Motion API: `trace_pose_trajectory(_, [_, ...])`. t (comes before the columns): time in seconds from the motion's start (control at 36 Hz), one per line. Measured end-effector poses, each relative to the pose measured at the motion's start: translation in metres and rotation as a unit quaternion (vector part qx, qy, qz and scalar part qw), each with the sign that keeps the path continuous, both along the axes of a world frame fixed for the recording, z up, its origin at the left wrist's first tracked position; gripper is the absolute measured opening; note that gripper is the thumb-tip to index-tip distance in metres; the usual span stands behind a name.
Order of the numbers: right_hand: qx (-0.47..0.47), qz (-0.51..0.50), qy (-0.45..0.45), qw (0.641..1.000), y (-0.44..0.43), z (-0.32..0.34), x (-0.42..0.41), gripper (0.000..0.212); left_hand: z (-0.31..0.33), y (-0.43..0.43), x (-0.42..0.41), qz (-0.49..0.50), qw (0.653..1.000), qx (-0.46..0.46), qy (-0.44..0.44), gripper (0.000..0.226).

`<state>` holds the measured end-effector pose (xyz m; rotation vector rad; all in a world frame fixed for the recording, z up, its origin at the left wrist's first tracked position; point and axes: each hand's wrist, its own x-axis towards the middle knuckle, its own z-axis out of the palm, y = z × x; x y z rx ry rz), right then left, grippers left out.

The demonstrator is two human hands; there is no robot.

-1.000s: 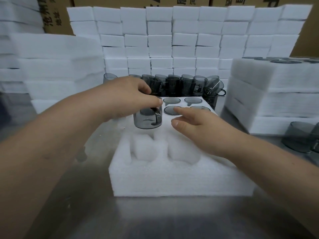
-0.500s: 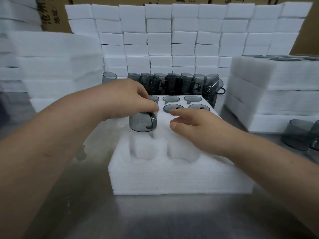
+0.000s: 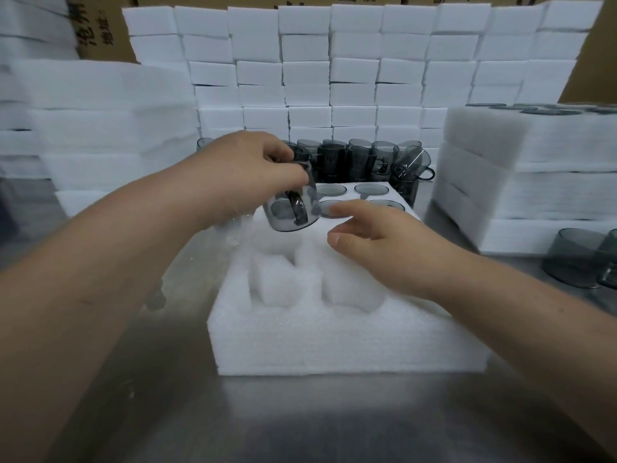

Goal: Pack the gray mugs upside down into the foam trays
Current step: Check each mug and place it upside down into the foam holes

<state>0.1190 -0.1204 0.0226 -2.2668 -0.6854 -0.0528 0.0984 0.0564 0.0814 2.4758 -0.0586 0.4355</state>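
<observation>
The gray mug [image 3: 293, 208] hangs mouth-down and tilted (handle facing the camera) just above an empty pocket on the left of the foam tray [image 3: 334, 342], gripped at its base by the curled fingers of the left hand [image 3: 247, 175]. Just right of it, the right hand [image 3: 384, 248] hovers over the tray, fingers loose and holding nothing. Packed mugs [image 3: 367, 188] show their bases in the far pockets. Beyond stand unpacked mugs [image 3: 360, 160] on the metal table [image 3: 300, 419], a wall of foam blocks [image 3: 334, 71] behind, filled trays [image 3: 527, 182] stacked at right.
</observation>
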Motion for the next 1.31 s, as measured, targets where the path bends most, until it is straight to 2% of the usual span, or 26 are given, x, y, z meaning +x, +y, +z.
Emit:
trace_pose_trajectory(0.11, [0.069, 0.001, -0.012, 0.998, -0.001, 0.001, 0.000, 0.052, -0.004, -0.005, 0.000, -0.036, 0.997, -0.062, 0.011, 0.007])
trace_pose_trajectory(0.25, [0.134, 0.024, -0.040, 0.990, -0.001, 0.003, -0.002, 0.068, -0.012, -0.014, 0.001, -0.066, 0.993, -0.097, 0.028, 0.028])
trace_pose_trajectory(0.42, [0.189, 0.054, -0.040, 0.980, -0.004, 0.003, -0.001, 0.057, -0.014, -0.012, 0.008, -0.031, 0.990, -0.141, -0.006, 0.034])
trace_pose_trajectory(0.53, [0.189, 0.056, -0.048, 0.979, -0.002, 0.004, -0.003, 0.051, -0.013, -0.009, 0.011, -0.003, 0.987, -0.160, -0.022, 0.058])
trace_pose_trajectory(0.64, [0.138, 0.032, -0.081, 0.987, 0.000, 0.002, -0.004, 0.072, -0.016, -0.012, 0.010, -0.005, 0.990, -0.142, -0.008, 0.056])
trace_pose_trajectory(0.75, [0.168, -0.001, -0.084, 0.982, -0.001, 0.003, -0.001, 0.050, -0.019, -0.017, 0.007, -0.004, 0.994, -0.112, -0.002, 0.070])
trace_pose_trajectory(0.83, [0.186, -0.012, -0.091, 0.978, -0.001, 0.003, -0.001, 0.022, -0.017, -0.018, 0.005, -0.033, 0.987, -0.157, 0.012, 0.056])
trace_pose_trajectory(0.89, [0.210, -0.017, -0.089, 0.973, -0.001, 0.004, 0.000, 0.014, -0.013, -0.019, 0.004, -0.052, 0.975, -0.215, 0.020, 0.045])
trace_pose_trajectory(0.97, [0.258, -0.012, -0.057, 0.964, -0.002, 0.006, 0.002, 0.016, -0.009, -0.017, 0.003, -0.067, 0.964, -0.258, 0.017, 0.036])
trace_pose_trajectory(1.17, [0.338, -0.014, 0.018, 0.941, -0.004, 0.006, 0.007, 0.019, -0.011, -0.017, 0.004, -0.083, 0.967, -0.242, 0.017, 0.004])
trace_pose_trajectory(1.31, [0.337, -0.029, 0.032, 0.941, -0.004, 0.007, 0.008, 0.021, -0.011, -0.017, 0.003, -0.119, 0.969, -0.217, 0.022, 0.011])
